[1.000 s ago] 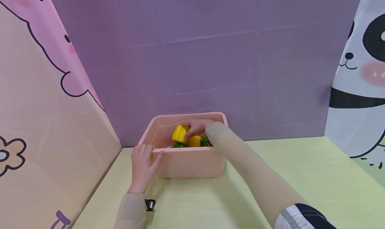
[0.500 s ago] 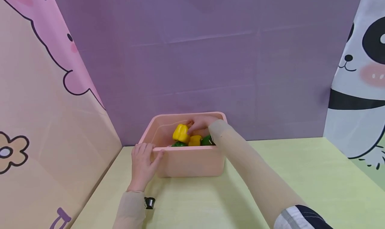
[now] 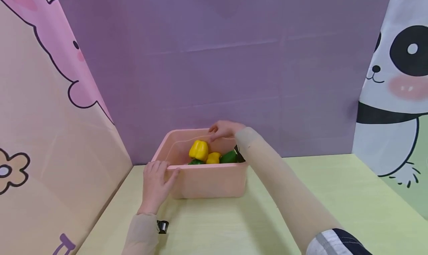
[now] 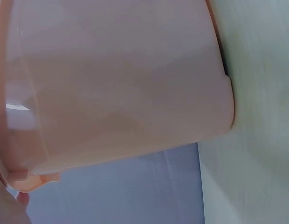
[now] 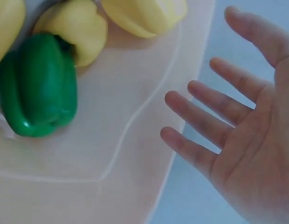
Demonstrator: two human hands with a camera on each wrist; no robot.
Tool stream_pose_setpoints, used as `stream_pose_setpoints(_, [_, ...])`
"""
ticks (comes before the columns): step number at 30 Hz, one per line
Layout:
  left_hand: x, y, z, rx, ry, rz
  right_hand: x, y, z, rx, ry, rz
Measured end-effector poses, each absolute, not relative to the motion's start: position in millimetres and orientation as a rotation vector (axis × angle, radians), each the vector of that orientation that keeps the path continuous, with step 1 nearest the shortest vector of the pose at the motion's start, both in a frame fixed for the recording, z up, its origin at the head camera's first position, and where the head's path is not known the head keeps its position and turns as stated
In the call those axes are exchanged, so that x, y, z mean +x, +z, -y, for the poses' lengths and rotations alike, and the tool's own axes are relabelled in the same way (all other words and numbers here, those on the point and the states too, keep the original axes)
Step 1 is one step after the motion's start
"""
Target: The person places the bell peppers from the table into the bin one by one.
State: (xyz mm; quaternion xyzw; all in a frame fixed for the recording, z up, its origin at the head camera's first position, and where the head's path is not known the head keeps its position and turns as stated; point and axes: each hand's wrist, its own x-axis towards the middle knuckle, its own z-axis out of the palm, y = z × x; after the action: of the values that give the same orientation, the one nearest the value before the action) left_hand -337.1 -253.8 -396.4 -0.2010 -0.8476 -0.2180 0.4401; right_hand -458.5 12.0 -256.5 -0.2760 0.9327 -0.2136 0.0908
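Note:
A pink plastic bin (image 3: pixel 208 180) stands on the table against the purple backdrop. My left hand (image 3: pixel 156 182) holds its near left corner, fingers hooked over the rim and thumb along the front. In the left wrist view the bin's wall (image 4: pixel 121 88) fills most of the picture. My right hand (image 3: pixel 225 129) hovers over the back of the bin, holding nothing; in the right wrist view its fingers are spread. Inside lie yellow bell peppers (image 3: pixel 198 150) and green bell peppers (image 5: pixel 42 88). The near wall hides their lower parts.
The pale yellow-green table (image 3: pixel 214 225) stretches out in front of the bin and to its right. A purple cloth (image 3: pixel 200 61) hangs right behind it. Printed side panels rise at left (image 3: pixel 50 154) and right (image 3: pixel 384 143).
My right hand has left the upper yellow bell pepper and lifted back and up toward the rear rim. The left hand keeps its place on the bin's corner.

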Motion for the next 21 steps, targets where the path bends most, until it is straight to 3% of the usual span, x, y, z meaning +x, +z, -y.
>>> stream_pose_setpoints(21, [-336.1, -394.2, 254.7, -0.509, -0.487, 2.117, -433.5, -227.1, -81.6, -0.902, -0.643, -2.869])
